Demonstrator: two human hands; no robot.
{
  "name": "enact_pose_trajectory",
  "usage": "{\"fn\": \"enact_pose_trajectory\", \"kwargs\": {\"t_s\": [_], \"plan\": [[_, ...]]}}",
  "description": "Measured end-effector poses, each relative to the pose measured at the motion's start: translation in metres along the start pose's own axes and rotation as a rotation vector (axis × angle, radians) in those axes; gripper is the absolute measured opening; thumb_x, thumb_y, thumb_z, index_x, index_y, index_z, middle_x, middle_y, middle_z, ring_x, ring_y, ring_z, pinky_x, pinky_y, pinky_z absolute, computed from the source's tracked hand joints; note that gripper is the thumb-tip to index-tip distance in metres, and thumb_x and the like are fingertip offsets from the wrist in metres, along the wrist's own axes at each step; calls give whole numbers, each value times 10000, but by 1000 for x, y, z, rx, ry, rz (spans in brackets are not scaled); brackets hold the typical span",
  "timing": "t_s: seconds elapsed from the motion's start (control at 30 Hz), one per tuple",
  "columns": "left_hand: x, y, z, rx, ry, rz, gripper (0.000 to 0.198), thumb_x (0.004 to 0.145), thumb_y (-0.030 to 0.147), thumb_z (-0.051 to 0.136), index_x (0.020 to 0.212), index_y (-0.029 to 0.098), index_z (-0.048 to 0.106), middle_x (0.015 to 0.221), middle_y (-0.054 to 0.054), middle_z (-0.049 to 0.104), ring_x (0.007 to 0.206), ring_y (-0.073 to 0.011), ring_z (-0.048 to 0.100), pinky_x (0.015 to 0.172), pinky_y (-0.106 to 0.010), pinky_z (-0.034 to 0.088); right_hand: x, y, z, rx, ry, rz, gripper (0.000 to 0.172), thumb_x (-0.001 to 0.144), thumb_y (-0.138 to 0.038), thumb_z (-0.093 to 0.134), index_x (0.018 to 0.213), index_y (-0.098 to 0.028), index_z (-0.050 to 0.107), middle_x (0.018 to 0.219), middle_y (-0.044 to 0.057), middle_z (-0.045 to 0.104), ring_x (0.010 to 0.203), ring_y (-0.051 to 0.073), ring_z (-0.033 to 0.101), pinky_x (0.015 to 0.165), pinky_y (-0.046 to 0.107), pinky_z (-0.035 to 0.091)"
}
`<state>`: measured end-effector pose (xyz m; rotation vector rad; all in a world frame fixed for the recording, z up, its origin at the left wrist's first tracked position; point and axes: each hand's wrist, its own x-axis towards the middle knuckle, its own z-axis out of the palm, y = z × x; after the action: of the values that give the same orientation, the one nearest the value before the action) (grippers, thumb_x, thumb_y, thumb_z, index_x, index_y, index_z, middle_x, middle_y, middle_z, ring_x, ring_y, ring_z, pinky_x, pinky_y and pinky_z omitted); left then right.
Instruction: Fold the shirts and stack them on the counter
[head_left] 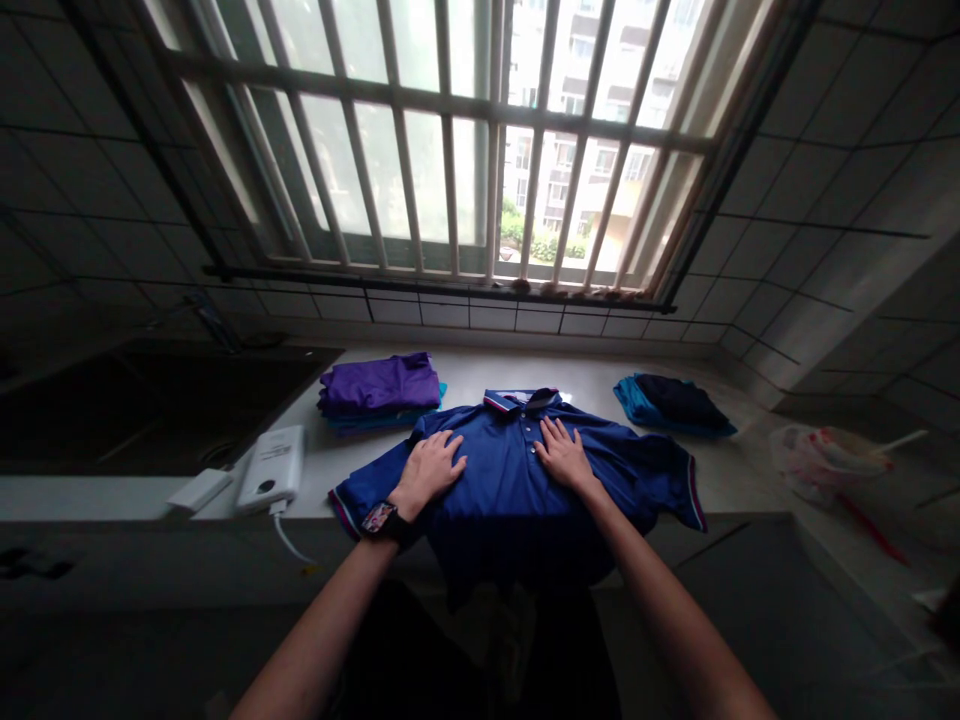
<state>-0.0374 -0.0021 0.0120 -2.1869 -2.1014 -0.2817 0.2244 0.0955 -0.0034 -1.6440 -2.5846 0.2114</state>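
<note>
A dark blue polo shirt [510, 490] lies face up on the pale counter [360, 455], collar toward the window and hem hanging over the front edge. My left hand [427, 468], with a watch on its wrist, rests flat on the shirt's chest left of the button placket, fingers spread. My right hand [561, 452] lies flat on the chest right of the placket, fingers spread too. Neither hand grips anything.
A folded purple shirt pile [379, 388] sits at the back left, a folded teal and dark pile [671, 402] at the back right. A white power bank [271, 468] with a cable lies left, beside a dark sink [150, 400]. A plastic bag [825, 458] lies at far right.
</note>
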Motion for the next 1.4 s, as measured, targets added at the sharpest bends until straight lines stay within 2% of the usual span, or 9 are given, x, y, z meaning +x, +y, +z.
{"fn": "enact_pose_trajectory", "kwargs": {"t_s": [0.3,0.47,0.57,0.7,0.87,1.1,1.2,1.3,1.4], "plan": [[-8,-24,21,-189,47,-2,476,986,370,437,1402,209,600,1531,-95,537,1432,-263,476,1197,-447,371,15,24,-39,59,-4,-78,614,996,-336,392,1582,-162,339,1654,96,328,1536,269,266,1246,522,207],[-10,-22,22,-207,64,-15,477,996,380,433,1401,197,605,1526,-107,541,1439,-268,466,1201,-453,357,-34,118,-53,96,377,283,600,909,-220,412,1496,-106,465,1455,198,550,1340,295,541,1140,398,403],[-9,-23,24,-233,77,-22,467,1002,398,426,1390,218,613,1515,-93,555,1430,-258,477,1197,-444,360,-67,180,-49,54,313,642,656,837,-337,553,1422,-44,524,1410,281,542,1290,391,568,1047,478,477],[-6,-24,25,-254,79,-25,465,1000,427,422,1374,242,625,1511,-77,562,1425,-253,482,1194,-439,361,-85,217,-45,138,261,610,399,764,-401,643,1065,-143,697,1180,210,691,1165,366,642,957,450,527],[-7,-24,22,-256,53,-27,482,995,434,427,1387,225,614,1520,-90,551,1429,-260,477,1198,-449,354,-78,211,-67,487,267,596,97,721,-285,640,692,-211,584,626,20,640,718,237,680,662,315,550],[-6,-23,20,-248,32,-38,485,992,420,422,1382,210,619,1522,-97,547,1434,-260,472,1196,-447,361,-42,147,-124,1097,62,537,248,681,-230,780,885,-201,642,742,26,706,622,175,658,510,243,537],[-7,-23,20,-244,27,-36,493,992,423,420,1394,211,610,1527,-93,542,1439,-260,465,1198,-446,358,-33,115,-134,1308,225,318,383,768,-369,750,1107,-250,615,955,38,733,782,182,714,640,265,599],[-8,-22,18,-237,16,-42,500,994,425,419,1404,203,600,1532,-99,536,1441,-261,461,1205,-445,344,-33,94,-124,1491,189,-11,500,877,-606,592,1287,-324,552,1303,71,674,1143,246,682,941,436,585],[-8,-21,18,-229,2,-47,508,998,430,412,1418,201,586,1538,-101,529,1445,-255,455,1210,-439,332,-34,86,-93,1245,178,-20,609,832,-633,642,1333,-299,551,1398,109,623,1297,288,591,1101,514,465]]}}
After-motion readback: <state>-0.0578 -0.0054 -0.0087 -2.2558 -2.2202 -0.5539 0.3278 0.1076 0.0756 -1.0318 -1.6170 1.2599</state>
